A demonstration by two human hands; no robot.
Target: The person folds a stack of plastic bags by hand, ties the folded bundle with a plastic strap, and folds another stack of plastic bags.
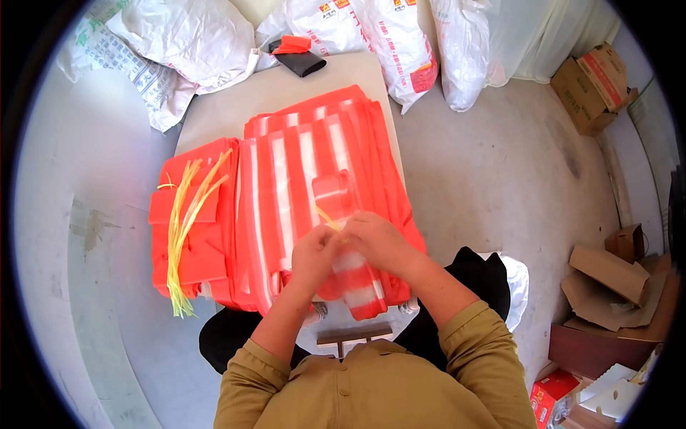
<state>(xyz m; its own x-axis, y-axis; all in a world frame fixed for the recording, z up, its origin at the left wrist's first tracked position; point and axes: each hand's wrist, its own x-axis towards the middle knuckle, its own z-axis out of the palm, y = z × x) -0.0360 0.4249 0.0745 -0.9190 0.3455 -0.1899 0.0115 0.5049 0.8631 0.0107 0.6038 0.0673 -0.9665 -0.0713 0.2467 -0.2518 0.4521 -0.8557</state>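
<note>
Closing their fingertips on a thin yellow strip [326,217], the left hand [314,252] and right hand [376,239] met close together, almost touching, over a folded red-and-white bundle [332,186]. Blur and the fingers hid the exact grip. The strip looked light, limp and slightly slick, best pinched near its ends between thumb and forefinger. The bundle, directly beneath the hands, seemed soft, light and hard to break, though its thin layers could slide; a grasp around its narrow middle would likely have kept the folds together. Both forearms angled inward and forward from the body, elbows apart, wrists bent toward each other and knuckles mostly upward. Around and beyond the hands spread a striped pile [289,164], likely heavier as a whole and floppy at its edges. Farther out to the left of the left hand, loose yellow strips [176,247] lay across a red stack [204,257]. Well ahead of both hands, a black folded piece [306,64] rested at the far end of the surface [221,111].
</note>
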